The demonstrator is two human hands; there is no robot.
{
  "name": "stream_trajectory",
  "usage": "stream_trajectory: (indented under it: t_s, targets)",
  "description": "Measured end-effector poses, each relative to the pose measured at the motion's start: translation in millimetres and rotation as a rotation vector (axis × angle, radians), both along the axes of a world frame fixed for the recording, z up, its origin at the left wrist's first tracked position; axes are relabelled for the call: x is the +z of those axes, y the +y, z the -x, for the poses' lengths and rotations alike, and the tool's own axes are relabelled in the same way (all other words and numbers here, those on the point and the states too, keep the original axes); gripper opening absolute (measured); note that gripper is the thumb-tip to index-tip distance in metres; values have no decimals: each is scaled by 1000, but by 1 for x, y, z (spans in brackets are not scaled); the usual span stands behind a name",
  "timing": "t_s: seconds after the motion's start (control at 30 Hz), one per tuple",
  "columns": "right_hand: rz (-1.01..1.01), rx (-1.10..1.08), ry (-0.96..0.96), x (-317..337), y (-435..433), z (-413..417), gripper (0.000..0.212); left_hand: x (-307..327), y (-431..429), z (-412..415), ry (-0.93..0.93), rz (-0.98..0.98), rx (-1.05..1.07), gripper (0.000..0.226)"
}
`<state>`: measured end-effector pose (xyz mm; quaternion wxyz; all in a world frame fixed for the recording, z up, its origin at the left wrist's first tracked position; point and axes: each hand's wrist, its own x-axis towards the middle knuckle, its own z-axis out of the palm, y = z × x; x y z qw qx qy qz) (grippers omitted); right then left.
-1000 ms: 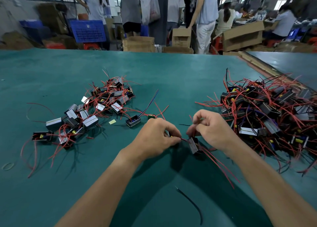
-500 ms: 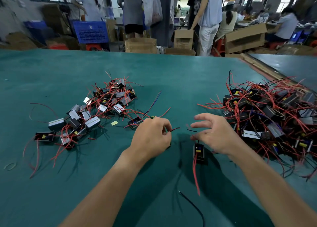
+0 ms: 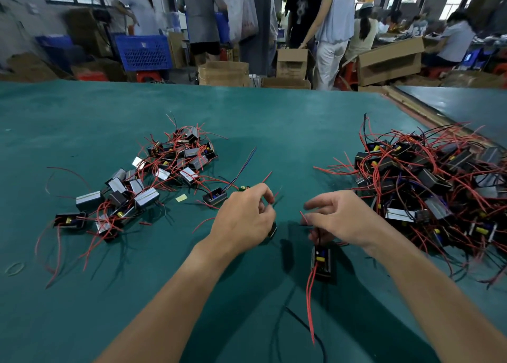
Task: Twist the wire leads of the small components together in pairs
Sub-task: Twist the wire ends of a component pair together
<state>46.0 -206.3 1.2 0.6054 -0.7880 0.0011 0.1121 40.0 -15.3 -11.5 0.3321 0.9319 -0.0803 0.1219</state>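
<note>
My left hand (image 3: 244, 217) is curled around a small dark component (image 3: 273, 229) that peeks out under its palm, and its fingertips pinch a thin red lead. My right hand (image 3: 340, 220) is a short gap to the right, with the index finger stretched out. Its thumb and lower fingers pinch the black lead of a second black component (image 3: 321, 261) with a yellow part. That component hangs below the hand, and its red leads (image 3: 310, 302) trail toward me. Whether it touches the green table (image 3: 82, 121) I cannot tell.
A pile of components with red leads (image 3: 153, 181) lies to the left and a bigger tangled pile (image 3: 439, 187) to the right. A single component (image 3: 215, 196) sits by my left hand. A loose black wire (image 3: 301, 324) lies near me. People and cardboard boxes stand beyond the far edge.
My hands were together over one component and have drawn apart. The right hand has opened its index finger and now dangles a component by its lead.
</note>
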Motion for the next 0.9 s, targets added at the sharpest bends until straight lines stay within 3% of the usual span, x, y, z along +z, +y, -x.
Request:
stream_trajectory:
  t_s: [0.2, 0.4, 0.5, 0.63, 0.9]
  targets:
    - [-8, 78, -45, 2, 1, 5, 16, -1, 1, 1, -6, 23, -48, 29]
    - [-85, 68, -74, 1, -1, 3, 22, -2, -1, 1, -57, -83, -79, 23]
    - [-120, 79, -49, 2, 0, 4, 24, -3, -3, 3, -55, -47, -136, 24]
    - [-120, 90, -101, 2, -1, 3, 27, -2, -4, 4, -68, -17, -189, 8]
    - [-51, 78, -207, 1, 1, 4, 16, -2, -6, 6, -74, 36, -135, 18]
